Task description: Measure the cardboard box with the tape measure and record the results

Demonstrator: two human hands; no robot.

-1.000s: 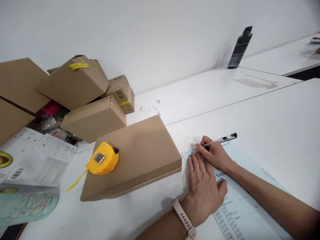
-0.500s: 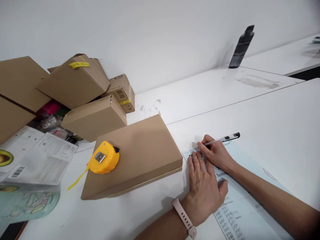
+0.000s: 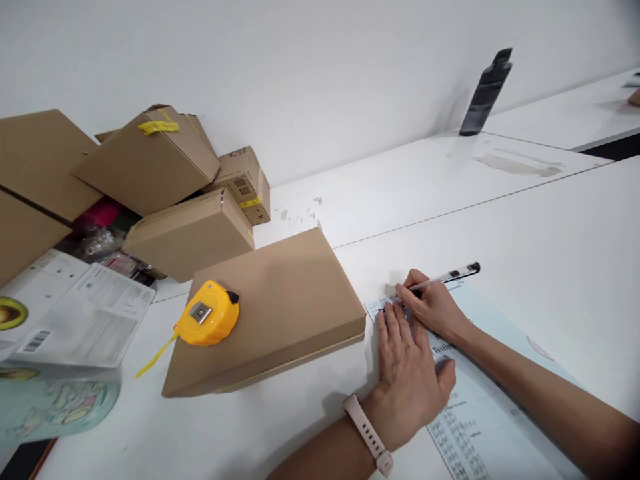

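Observation:
My right hand (image 3: pixel 434 306) pinches a clear pen with a black cap (image 3: pixel 445 277), its tip on the top corner of a pale blue printed sheet (image 3: pixel 480 400). My left hand (image 3: pixel 407 377), with a pink watch strap on the wrist, lies flat with fingers stretched out, pressing on the same sheet just below the pen tip. To the left lies a flat brown cardboard box (image 3: pixel 280 307) with a yellow tape measure (image 3: pixel 206 323) resting on its left part.
Several brown cardboard boxes (image 3: pixel 185 233) are piled against the wall at the left. Printed papers (image 3: pixel 85 313) and a patterned teal item (image 3: pixel 55 403) lie at the left edge. A dark bottle (image 3: pixel 486 91) stands on the far white table (image 3: pixel 550 220).
Almost nothing differs: the view has drifted slightly, and my right hand with the pen has shifted a touch on the sheet. My left hand stays flat.

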